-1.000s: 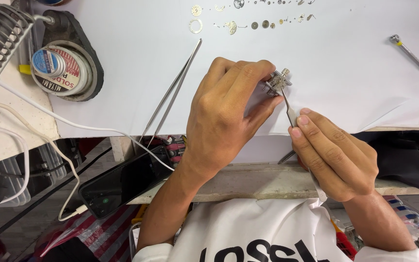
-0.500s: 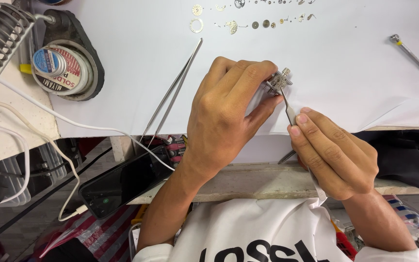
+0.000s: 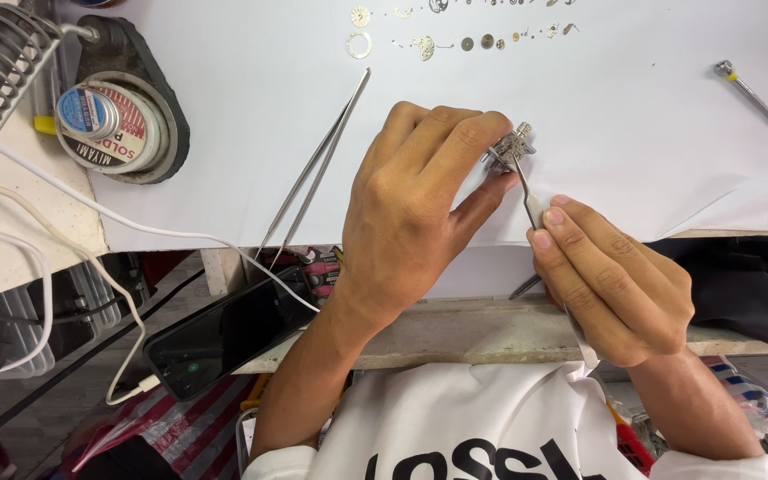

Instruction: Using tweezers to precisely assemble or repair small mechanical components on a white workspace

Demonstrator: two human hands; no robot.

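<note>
Just right of frame centre, the small round metal watch movement (image 3: 513, 147) sits pinched in the fingertips of the left hand (image 3: 411, 209) over the white paper sheet (image 3: 224, 107) on the bench. Nothing has shifted in the last second — the right hand (image 3: 611, 280) still pinches fine steel tweezers (image 3: 526, 182), tips at the movement. A second long pair of tweezers (image 3: 317, 169) lies left; tiny loose parts (image 3: 420, 44) line the top edge.

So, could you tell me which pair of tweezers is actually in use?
The short tweezers in the right hand, tips at the watch movement; the long tweezers lie untouched on the paper.
</note>
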